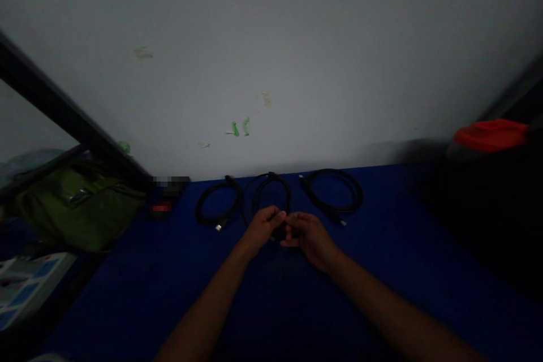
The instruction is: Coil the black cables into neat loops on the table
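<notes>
A coiled black cable lies on the blue tabletop at the middle, and both of my hands are at its near side. My left hand is closed around the near part of this coil, thumb pointing right. Closed in a pinch, my right hand meets the left thumb tip over the same cable; the piece between the fingers is dark and mostly hidden. To the left lies a second black cable coil with a shiny metal plug. A third black cable coil rests to the right, its plug ends showing.
Behind the blue table rises a grey-white wall with tape scraps. At left are a green bag, a pixelated dark item and a printed box. A dark bulky shape with an orange-red top stands at right.
</notes>
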A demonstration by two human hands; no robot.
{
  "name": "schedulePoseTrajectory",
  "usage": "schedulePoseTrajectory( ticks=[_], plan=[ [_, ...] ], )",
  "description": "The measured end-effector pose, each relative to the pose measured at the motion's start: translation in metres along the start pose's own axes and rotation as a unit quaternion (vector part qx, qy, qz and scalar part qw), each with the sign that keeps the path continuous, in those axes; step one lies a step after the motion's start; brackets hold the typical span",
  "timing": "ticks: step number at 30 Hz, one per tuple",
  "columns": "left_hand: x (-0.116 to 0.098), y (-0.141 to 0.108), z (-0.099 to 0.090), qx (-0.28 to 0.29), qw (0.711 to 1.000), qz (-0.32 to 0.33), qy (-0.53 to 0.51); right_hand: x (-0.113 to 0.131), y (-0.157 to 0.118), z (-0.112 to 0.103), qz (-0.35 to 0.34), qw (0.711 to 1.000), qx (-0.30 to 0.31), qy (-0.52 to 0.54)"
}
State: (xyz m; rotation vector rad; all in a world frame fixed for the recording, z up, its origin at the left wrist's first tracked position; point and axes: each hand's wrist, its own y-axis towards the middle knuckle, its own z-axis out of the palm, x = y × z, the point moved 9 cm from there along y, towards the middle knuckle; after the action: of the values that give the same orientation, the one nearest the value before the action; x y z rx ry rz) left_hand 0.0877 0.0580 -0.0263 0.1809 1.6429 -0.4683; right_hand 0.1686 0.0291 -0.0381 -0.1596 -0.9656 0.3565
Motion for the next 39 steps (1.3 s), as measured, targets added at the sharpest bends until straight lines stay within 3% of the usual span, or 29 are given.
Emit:
schedulePoseTrajectory(
  ticks=[4,6,7,8,10,12,15,21,26,32,39],
  plan=[
    [-0.001,0.0,-0.002,-0.003,1.0,0.0,0.015,0.012,0.003,0.0,-0.01,0.992,0.057,-0.113],
    [-0.002,-0.001,-0.001,-0.003,1.0,0.0,0.022,0.027,0.002,-0.003,-0.067,0.97,0.062,-0.227],
    [-0.003,-0.001,-0.001,-0.002,1.0,0.0,0.024,0.038,0.0,-0.004,-0.119,0.945,0.051,-0.3],
    [-0.003,-0.002,-0.001,-0.002,1.0,0.0,0.026,0.051,-0.003,-0.002,-0.182,0.907,0.037,-0.379],
    [-0.004,-0.002,-0.001,-0.001,1.0,0.003,0.027,0.067,-0.015,0.009,-0.297,0.802,0.027,-0.518],
    [-0.005,-0.001,-0.001,-0.001,1.0,0.008,0.026,0.067,-0.025,0.021,-0.36,0.705,0.044,-0.61],
    [-0.003,-0.001,-0.002,-0.004,1.0,0.008,0.02,0.058,-0.028,0.03,-0.381,0.63,0.06,-0.674],
    [-0.003,0.0,-0.004,-0.014,1.0,0.007,0.019,0.053,-0.028,0.034,-0.395,0.582,0.035,-0.71],
    [-0.004,0.0,-0.003,-0.017,1.0,-0.001,0.018,0.049,-0.032,0.04,-0.406,0.535,0.067,-0.738],
    [-0.006,-0.001,-0.003,-0.026,0.999,-0.001,0.033,0.051,-0.034,0.037,-0.438,0.534,0.067,-0.72],
    [-0.006,0.0,-0.004,-0.028,0.999,0.004,0.029,0.047,-0.031,0.037,-0.466,0.483,0.036,-0.74]
  ],
)
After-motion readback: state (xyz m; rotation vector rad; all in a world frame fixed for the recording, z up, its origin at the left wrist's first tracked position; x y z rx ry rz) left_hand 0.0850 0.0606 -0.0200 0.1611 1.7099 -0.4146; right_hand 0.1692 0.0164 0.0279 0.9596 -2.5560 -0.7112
